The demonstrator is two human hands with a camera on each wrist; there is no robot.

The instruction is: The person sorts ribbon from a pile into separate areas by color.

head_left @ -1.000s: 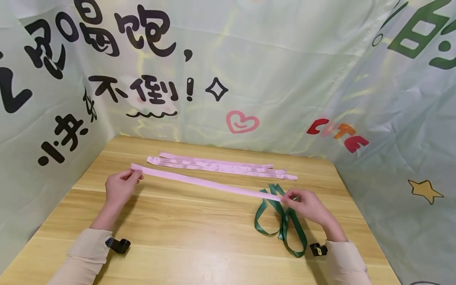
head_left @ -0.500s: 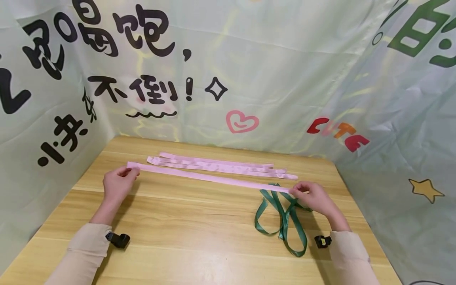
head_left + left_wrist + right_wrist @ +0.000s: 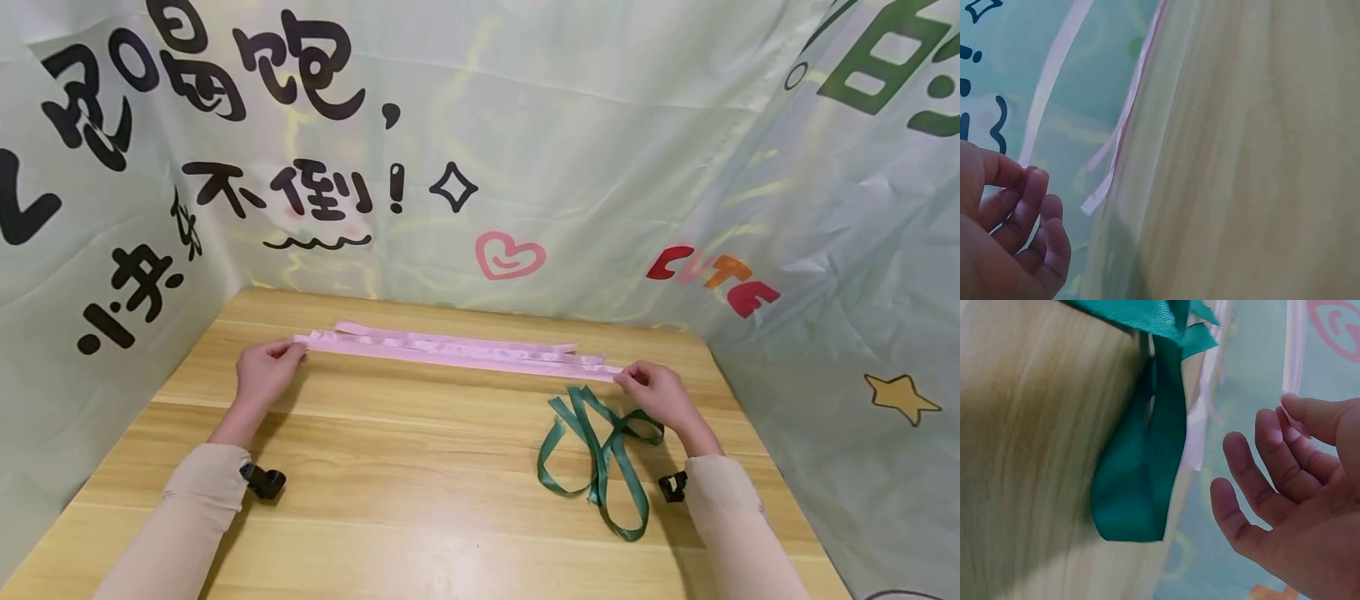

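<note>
A pink ribbon (image 3: 450,358) is stretched straight between my two hands, along the front of other pink ribbon strips (image 3: 450,340) lying at the back of the table. My left hand (image 3: 268,371) pinches its left end between thumb and forefinger; in the left wrist view the ribbon (image 3: 1054,75) runs taut up from the fingertips. At the other end, my right hand (image 3: 660,396) pinches the ribbon too, its remaining fingers spread loosely in the right wrist view. Just in front of that hand lies a looped green satin ribbon (image 3: 596,450).
The wooden table (image 3: 390,483) has a printed fabric backdrop (image 3: 600,167) rising behind it and at both sides. A small black camera (image 3: 262,481) sits at the left wrist, another black camera (image 3: 672,486) at the right.
Both hands have carried the stretched pink ribbon away from me, toward the back strips, and levelled it alongside them. The right hand has moved clear of the green ribbon's top.
</note>
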